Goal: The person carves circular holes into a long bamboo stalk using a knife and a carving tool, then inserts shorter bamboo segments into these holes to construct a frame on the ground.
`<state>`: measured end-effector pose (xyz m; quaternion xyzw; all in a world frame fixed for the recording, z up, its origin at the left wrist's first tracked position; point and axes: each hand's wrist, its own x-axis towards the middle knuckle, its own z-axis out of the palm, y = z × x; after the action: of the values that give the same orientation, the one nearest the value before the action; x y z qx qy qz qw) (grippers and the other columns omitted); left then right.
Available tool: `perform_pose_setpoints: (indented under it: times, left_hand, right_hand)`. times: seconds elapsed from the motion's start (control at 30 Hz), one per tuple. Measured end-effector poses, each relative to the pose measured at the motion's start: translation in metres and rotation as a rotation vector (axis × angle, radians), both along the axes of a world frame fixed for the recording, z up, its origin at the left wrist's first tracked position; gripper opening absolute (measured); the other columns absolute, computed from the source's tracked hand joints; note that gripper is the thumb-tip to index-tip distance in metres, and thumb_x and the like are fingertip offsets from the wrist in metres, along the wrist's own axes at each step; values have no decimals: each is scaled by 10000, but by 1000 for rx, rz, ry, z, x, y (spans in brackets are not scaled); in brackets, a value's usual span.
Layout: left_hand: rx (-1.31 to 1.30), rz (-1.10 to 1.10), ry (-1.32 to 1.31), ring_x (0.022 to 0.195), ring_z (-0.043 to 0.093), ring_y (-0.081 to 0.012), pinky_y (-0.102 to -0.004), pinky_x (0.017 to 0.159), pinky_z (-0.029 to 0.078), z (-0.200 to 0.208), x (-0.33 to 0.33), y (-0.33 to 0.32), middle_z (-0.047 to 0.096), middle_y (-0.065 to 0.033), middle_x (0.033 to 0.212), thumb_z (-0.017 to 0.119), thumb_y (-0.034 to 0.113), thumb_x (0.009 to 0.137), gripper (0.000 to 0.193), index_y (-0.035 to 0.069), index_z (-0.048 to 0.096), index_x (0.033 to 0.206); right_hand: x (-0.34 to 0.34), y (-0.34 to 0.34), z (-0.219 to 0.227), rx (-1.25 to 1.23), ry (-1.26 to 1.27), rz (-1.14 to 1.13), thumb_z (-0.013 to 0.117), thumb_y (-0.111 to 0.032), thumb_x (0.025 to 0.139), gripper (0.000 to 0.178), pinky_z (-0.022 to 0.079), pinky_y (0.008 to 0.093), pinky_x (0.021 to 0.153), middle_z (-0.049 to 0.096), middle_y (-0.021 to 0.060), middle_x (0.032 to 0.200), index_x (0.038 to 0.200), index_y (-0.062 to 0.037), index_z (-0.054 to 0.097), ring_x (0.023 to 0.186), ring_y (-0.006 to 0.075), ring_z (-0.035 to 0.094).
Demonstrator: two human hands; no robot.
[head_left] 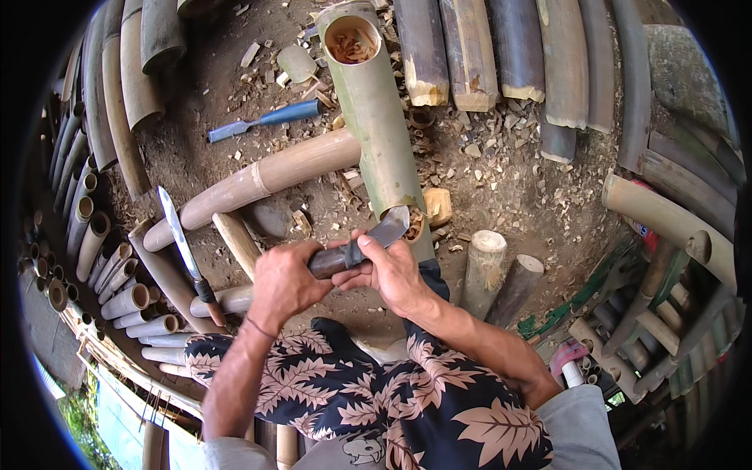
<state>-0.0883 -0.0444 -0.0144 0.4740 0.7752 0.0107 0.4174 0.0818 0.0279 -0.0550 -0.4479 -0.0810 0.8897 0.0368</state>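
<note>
My left hand [290, 276] is wrapped round the dark handle of a chisel-like tool [389, 225] with a broad, flat metal blade. Closer to the blade, my right hand [392, 274] grips the tool's neck, its thumb along the top. The blade's tip is at the near opening cut into a thick green bamboo pole [388, 149]; whether it touches the edge cannot be made out. Curled shavings [416, 223] lie inside that opening. A second opening at the pole's far end also holds shavings [354, 52].
A blue-handled chisel [286, 112] lies on the dirt ground among wood chips. A long knife [180, 233] rests at the left, blade upward. Against the green pole lies a brown bamboo length [274, 174]. Short cut posts [484, 266] stand at the right; bamboo stacks line both sides.
</note>
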Motion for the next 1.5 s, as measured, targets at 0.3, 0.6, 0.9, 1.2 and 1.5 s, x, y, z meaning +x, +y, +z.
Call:
perform_pose_setpoints:
  times: [0.3, 0.6, 0.9, 1.2, 1.5]
  left_hand:
    - [-188, -884, 153, 727, 726, -257, -367, 607, 564, 41, 5, 199, 719, -102, 746, 699, 163, 765, 84, 98, 750, 750]
    - [-335, -661, -119, 649, 687, -279, -425, 644, 556, 9, -32, 101, 684, -140, 703, 710, 179, 720, 164, 69, 704, 842]
    - [-267, 428, -551, 615, 641, -290, -420, 641, 514, -9, 88, -39, 636, -199, 684, 698, 193, 704, 311, -17, 654, 929]
    - [-122, 679, -497, 746, 689, -386, -462, 706, 550, -16, 185, -28, 672, -253, 834, 714, 202, 787, 432, -50, 558, 1102]
    - [-188, -243, -270, 716, 684, -383, -458, 668, 554, 18, 25, -3, 668, -222, 751, 663, 141, 740, 355, 15, 592, 1064]
  right_hand:
    - [23, 32, -4, -581, 322, -733, 429, -264, 1050, 291, 598, 391, 843, 698, 114, 1089, 1205, -104, 617, 956, 285, 704]
    - [31, 8, 8, -483, 202, -254, 528, -303, 1025, 345, 597, 373, 725, 667, 143, 1077, 1309, -109, 509, 840, 258, 711]
    - [50, 5, 13, 311, -433, 502, 580, -312, 980, 377, 495, 291, 517, 720, 118, 779, 928, 52, 660, 581, 155, 649]
    - [66, 9, 6, 824, -605, 706, 535, -237, 996, 277, 495, 322, 587, 685, 89, 697, 950, 22, 622, 640, 167, 640]
    - [55, -7, 6, -70, -71, 118, 552, -243, 1013, 237, 492, 282, 546, 701, 98, 1030, 1133, -45, 607, 604, 122, 575]
